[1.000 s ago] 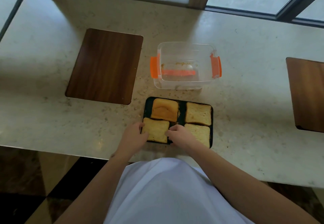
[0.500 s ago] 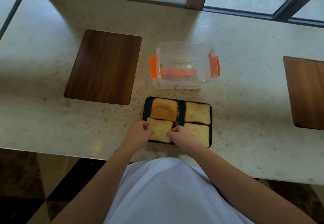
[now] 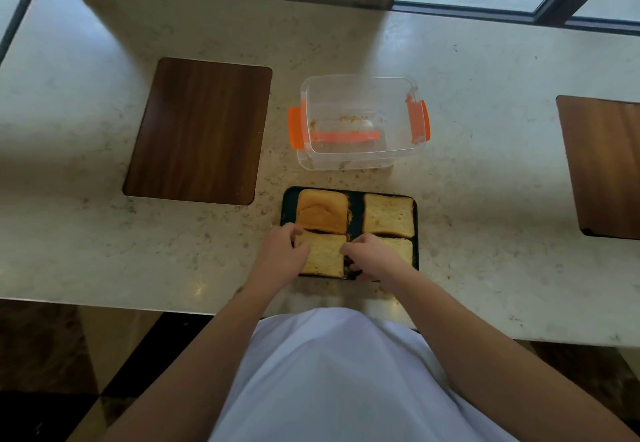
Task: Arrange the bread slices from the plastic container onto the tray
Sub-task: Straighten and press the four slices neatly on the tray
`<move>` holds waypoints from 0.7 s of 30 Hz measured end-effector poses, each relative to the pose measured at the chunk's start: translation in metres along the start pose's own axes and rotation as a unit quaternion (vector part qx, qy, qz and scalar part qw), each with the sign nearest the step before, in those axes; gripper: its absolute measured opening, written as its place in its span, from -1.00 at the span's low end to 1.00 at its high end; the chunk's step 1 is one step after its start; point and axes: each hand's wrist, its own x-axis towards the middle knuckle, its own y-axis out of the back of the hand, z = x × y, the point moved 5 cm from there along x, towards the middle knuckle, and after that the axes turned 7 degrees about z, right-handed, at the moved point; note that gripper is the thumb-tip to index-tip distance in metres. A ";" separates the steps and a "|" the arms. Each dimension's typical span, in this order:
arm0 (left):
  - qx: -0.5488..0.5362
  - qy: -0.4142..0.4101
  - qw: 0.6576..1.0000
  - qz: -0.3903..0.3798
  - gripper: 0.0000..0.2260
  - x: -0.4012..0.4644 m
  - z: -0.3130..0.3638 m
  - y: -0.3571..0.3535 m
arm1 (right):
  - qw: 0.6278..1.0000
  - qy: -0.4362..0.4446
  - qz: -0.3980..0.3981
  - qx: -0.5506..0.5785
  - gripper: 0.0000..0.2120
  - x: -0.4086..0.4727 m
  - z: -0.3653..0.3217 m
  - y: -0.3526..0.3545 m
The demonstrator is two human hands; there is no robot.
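head view, looking steeply down, counter close

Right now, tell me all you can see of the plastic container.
The plastic container is a clear, lidless rectangular tub with orange clips on its two short sides. It stands upright on the counter just beyond the tray, apart from it. No bread is inside, only crumbs; an orange strip shows through its base. Nothing touches it.

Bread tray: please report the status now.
Both hands, left hand and right hand, on near-left slice. Four slices on tray. Container empty, crumbs only. Nothing blocking.
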 end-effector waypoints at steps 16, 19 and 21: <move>0.018 0.043 0.998 -0.041 -0.49 0.039 0.016 -0.012 | 0.997 0.012 0.001 0.072 -0.38 0.015 -0.027 0.000; 0.015 0.042 0.998 -0.041 -0.51 0.039 0.014 -0.012 | 0.997 0.014 0.002 0.077 -0.40 0.016 -0.027 0.001; 0.023 0.036 0.998 -0.042 -0.51 0.039 0.014 -0.012 | 0.997 0.016 0.003 0.076 -0.41 0.017 -0.027 0.001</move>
